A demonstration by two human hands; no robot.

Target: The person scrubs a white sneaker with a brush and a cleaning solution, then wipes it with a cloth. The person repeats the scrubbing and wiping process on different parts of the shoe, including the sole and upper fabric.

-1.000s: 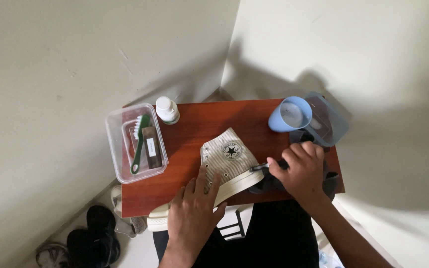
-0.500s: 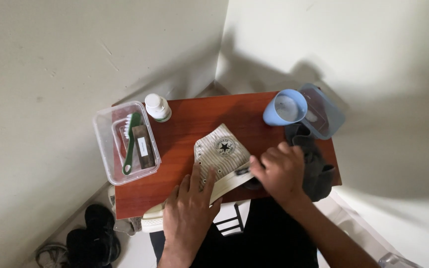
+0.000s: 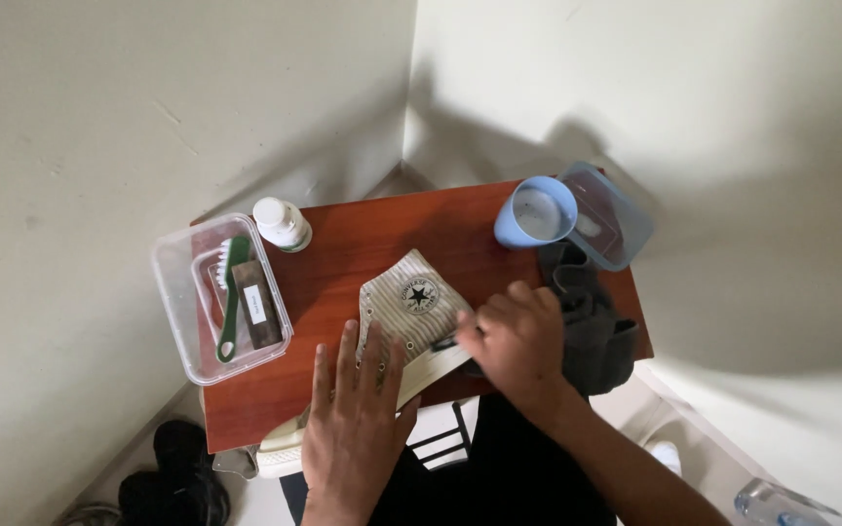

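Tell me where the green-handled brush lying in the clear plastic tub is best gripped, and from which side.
Probably by the bare lower half of the green-handled brush, coming straight down from above. It lies flat in the clear plastic tub with its white bristles at the far end, and a brown block crowds its right side.

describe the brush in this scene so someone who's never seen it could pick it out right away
Start at the small red-brown table in the corner of the room and look to its left edge, where a clear plastic tub sits beside a white bottle. The brush lies inside that tub, next to a dark block; its long green handle and white bristles set it apart.
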